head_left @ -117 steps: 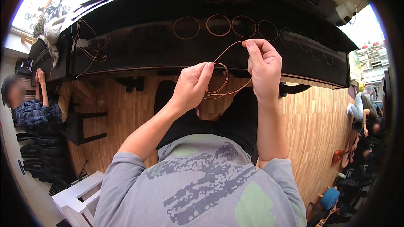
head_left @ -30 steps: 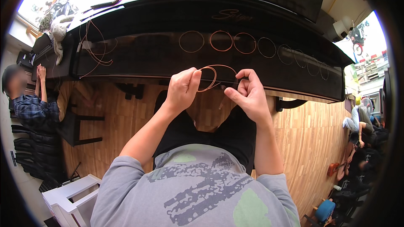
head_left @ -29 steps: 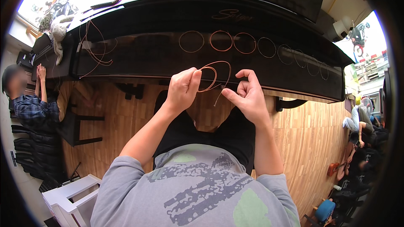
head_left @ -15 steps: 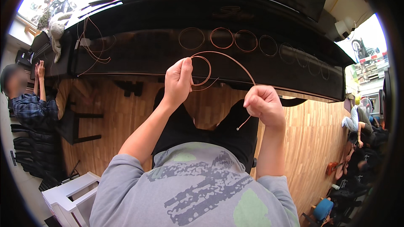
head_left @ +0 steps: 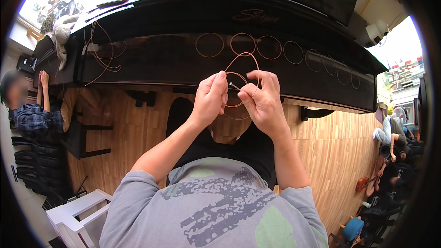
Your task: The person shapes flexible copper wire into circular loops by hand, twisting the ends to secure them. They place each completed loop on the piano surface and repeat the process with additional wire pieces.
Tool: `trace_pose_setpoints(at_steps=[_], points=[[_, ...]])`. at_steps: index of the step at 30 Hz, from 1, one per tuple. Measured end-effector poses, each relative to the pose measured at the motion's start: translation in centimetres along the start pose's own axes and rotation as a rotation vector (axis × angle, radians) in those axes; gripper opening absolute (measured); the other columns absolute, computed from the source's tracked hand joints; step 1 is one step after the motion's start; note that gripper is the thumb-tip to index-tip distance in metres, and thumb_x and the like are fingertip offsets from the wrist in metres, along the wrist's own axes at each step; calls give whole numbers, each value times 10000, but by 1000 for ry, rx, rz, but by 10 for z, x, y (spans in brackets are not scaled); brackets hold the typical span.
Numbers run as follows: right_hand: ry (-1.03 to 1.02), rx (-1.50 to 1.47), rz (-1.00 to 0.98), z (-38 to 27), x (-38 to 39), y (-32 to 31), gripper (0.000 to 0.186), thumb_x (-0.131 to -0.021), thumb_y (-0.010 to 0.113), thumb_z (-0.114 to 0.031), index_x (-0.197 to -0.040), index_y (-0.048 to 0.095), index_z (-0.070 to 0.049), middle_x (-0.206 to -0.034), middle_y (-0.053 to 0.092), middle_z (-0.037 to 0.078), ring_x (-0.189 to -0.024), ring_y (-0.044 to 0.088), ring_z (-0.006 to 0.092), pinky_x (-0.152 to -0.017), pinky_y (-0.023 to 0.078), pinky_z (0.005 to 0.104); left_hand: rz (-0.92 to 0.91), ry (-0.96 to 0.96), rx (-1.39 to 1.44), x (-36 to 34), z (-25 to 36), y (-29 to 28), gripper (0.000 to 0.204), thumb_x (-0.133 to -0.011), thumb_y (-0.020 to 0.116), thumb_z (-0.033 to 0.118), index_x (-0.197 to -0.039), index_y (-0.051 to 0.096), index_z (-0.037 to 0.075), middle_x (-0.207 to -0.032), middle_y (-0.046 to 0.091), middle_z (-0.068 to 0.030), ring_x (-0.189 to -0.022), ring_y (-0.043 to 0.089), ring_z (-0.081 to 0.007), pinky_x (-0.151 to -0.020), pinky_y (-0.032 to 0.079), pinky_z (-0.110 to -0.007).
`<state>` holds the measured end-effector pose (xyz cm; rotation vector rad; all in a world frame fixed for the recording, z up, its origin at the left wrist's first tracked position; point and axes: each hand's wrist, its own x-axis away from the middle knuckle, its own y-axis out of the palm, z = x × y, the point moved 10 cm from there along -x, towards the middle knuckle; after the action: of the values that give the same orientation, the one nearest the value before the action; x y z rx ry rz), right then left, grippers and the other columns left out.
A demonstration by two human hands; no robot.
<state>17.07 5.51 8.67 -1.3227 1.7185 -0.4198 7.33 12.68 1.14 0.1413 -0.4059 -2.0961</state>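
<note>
My left hand (head_left: 209, 98) pinches a coiled copper-coloured string (head_left: 245, 53), which looks like a guitar string, between thumb and fingers. Several turns of it make a small ring between my hands, and one wider loop arches above them. The thumb and finger of my right hand (head_left: 264, 103) grip the string near its small ball end, beside the ring. Beyond my hands, coiled strings lie in a row on the black piano lid (head_left: 156, 66): copper-toned rings (head_left: 231, 44) toward the left, thinner silvery rings (head_left: 284, 53) toward the right.
Loose, uncoiled strings (head_left: 110, 58) lie at the lid's left end, near a grey plush toy (head_left: 62, 32). A person in a plaid shirt (head_left: 34, 118) sits at far left, beside a black bench (head_left: 87, 140). A white stand (head_left: 76, 211) is at lower left; other people sit at far right.
My right hand has moved up and left, close to my left hand, bringing the string's ball end to the ring. My left hand has shifted slightly right and down; the large loop has narrowed.
</note>
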Motion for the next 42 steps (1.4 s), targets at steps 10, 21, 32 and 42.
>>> trace_pose_setpoints(at_steps=[10,21,32,42], points=[[36,-508,-86,10,10,13,163,-946,563,-169,-1060,600,-59,-649,492,50,-631,468,200,-685,423,310,-42,48,9,1,16,8,418,-1034,378,300,-663,383,107,-515,386,7,-352,316,-52,-308,276,-188],[445,-585,111,83,34,-25,184,-960,563,-153,-881,634,-2,-688,540,-22,-635,441,37,-570,368,202,27,210,-56,-6,40,-26,430,-1034,378,305,-646,375,120,-519,374,20,-366,303,-35,-317,278,-177],[415,-1566,-81,50,30,-4,114,-929,592,-116,-918,595,-2,-654,517,-4,-607,451,56,-571,380,200,122,228,-369,3,33,-24,408,-1016,437,301,-685,474,66,-518,435,29,-412,421,-27,-372,325,-196],[178,-448,102,20,1,-4,83,-884,604,-90,-904,593,-10,-1030,594,126,-967,559,233,-827,446,336,40,123,-271,6,17,-8,407,-1024,412,307,-710,488,59,-540,477,20,-414,436,-33,-382,344,-191]])
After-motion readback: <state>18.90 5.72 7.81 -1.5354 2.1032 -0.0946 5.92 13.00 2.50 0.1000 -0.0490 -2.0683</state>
